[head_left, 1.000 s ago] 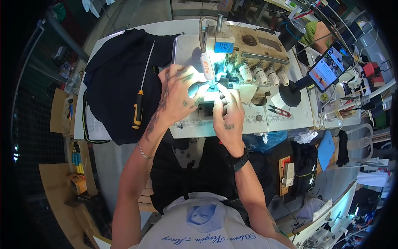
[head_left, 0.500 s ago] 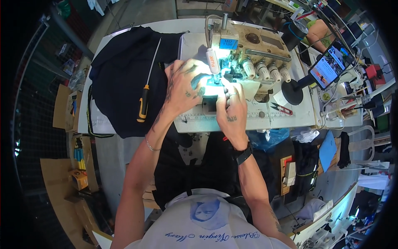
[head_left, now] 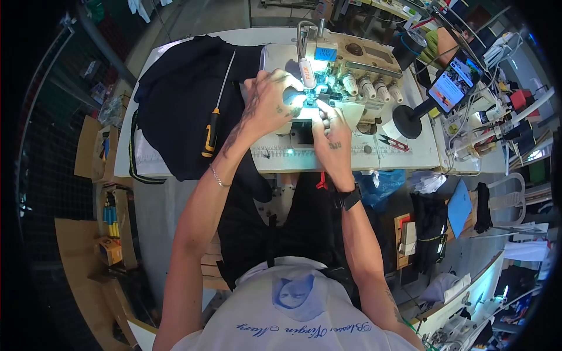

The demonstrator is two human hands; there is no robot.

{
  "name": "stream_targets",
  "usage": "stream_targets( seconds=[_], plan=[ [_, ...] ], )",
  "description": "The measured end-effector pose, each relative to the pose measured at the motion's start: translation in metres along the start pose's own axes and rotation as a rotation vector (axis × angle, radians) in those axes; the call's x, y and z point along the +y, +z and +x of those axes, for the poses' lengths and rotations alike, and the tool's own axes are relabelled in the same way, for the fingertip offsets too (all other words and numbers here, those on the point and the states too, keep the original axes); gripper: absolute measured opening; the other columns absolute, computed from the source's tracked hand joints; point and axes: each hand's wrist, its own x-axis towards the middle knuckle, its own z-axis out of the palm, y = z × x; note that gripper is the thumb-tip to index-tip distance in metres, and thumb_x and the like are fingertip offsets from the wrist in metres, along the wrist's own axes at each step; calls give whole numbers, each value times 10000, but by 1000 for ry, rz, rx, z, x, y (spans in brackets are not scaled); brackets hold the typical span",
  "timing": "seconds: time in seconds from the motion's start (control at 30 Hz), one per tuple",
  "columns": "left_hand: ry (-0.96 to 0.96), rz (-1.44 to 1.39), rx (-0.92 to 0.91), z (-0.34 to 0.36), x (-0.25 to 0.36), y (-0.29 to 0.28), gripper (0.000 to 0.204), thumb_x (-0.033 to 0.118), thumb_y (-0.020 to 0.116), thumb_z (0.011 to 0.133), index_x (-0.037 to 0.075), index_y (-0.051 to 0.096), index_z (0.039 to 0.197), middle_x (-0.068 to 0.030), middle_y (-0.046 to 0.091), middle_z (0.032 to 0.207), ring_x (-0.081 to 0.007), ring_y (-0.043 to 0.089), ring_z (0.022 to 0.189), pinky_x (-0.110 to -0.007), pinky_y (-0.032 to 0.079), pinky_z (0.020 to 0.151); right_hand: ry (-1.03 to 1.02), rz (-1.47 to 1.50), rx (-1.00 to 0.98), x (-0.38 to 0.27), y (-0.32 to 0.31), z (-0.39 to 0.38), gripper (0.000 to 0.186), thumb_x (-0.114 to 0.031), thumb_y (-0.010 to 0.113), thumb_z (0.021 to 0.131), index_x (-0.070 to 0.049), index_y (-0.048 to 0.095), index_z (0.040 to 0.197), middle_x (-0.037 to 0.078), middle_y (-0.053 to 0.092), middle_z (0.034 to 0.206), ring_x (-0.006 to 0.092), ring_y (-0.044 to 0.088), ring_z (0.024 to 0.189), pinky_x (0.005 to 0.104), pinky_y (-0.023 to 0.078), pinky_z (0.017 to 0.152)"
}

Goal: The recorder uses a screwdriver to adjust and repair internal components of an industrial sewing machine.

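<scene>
Both hands are at the needle area of a sewing machine (head_left: 374, 57) with several pale tension knobs. My left hand (head_left: 268, 104) curls in from the left, with thumb and forefinger bent around a small dark-bluish patch beside the needle area. From the front, my right hand (head_left: 332, 133) brings its thumb and fingers together just below the presser foot. Strong glare from the white clip-on lamp (head_left: 307, 73) washes out the fingertips, so whatever they grip cannot be made out. A screwdriver (head_left: 212, 131) with a yellow-and-black handle lies on dark navy fabric (head_left: 181, 105), left of my left hand.
Right of the machine are red-handled thread snips (head_left: 394, 143) and a phone (head_left: 455, 82) on a round-based stand (head_left: 407, 121). A black cylindrical container (head_left: 408, 49) stands behind them. Cardboard boxes (head_left: 91, 149) are at the left; a blue plastic bag (head_left: 381, 190) hangs below the table's front edge.
The whole view has shifted slightly. Both hands stay at the needle area; the left thumb and forefinger have moved a little, and the dark-bluish patch between them looks smaller.
</scene>
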Motion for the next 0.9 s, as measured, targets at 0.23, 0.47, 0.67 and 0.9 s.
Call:
stream_targets(
  seconds=[0.23, 0.47, 0.67, 0.9],
  plan=[
    [78, 26, -38, 15, -10, 0, 313, 263, 809, 750, 63, 731, 979, -71, 685, 962, -270, 578, 962, -384, 399, 870, -6, 13, 8, -1, -2, 2, 279, -90, 553, 940, 58, 627, 1164, 189, 579, 900, 347, 565, 751, 422, 468, 702],
    [47, -59, 55, 14, -14, 10, 229, 191, 828, 701, 60, 703, 841, -58, 664, 880, -262, 568, 899, -381, 401, 820, 112, 81, -45, 1, -2, 3, 289, -95, 585, 936, 72, 631, 1167, 156, 572, 783, 216, 505, 577, 369, 433, 565],
    [2, -95, 42, 10, -15, 10, 345, 207, 844, 680, 44, 694, 944, -97, 659, 1000, -283, 560, 991, -397, 402, 891, 181, 188, -43, 4, -1, 3, 258, -72, 596, 937, 57, 624, 1158, 71, 566, 705, 112, 483, 553, 299, 420, 523],
    [57, -147, -79, 13, -17, 1, 328, 117, 772, 623, 23, 659, 916, -119, 619, 1080, -312, 521, 1043, -413, 367, 933, 262, 232, -95, 4, -4, 4, 300, -59, 626, 955, 42, 591, 1235, -18, 600, 790, 30, 497, 715, 220, 433, 637]
  ],
)
